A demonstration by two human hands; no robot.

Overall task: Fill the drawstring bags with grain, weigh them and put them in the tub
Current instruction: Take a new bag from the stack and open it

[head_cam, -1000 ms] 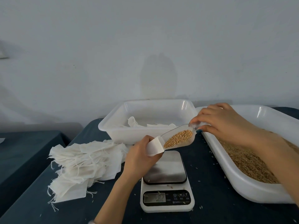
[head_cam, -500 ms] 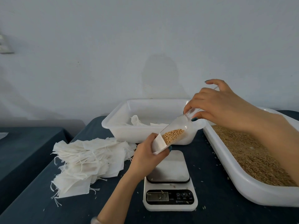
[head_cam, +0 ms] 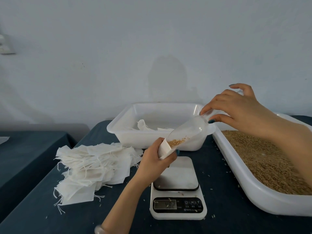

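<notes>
My left hand (head_cam: 154, 162) grips a small white drawstring bag (head_cam: 164, 149) with its mouth held open, just above the kitchen scale (head_cam: 177, 188). My right hand (head_cam: 236, 108) pinches the handle of a clear plastic scoop (head_cam: 190, 129), tilted steeply down so its lip sits in the bag's mouth. A little golden grain is left at the scoop's lower end. The white tub (head_cam: 128, 130) behind the scale holds a few filled bags (head_cam: 143, 124). A large white tray (head_cam: 239, 188) of grain (head_cam: 263, 159) lies at the right.
A heap of empty drawstring bags (head_cam: 91, 166) lies left of the scale on the dark blue tablecloth (head_cam: 217, 166). Loose grains are scattered on the cloth and on the scale. A second dark table (head_cam: 25, 149) stands at the far left. A pale wall rises behind.
My right hand has risen and tipped the scoop from nearly level to steep. Most of the grain has slid out of the scoop into the bag. My left hand keeps holding the bag.
</notes>
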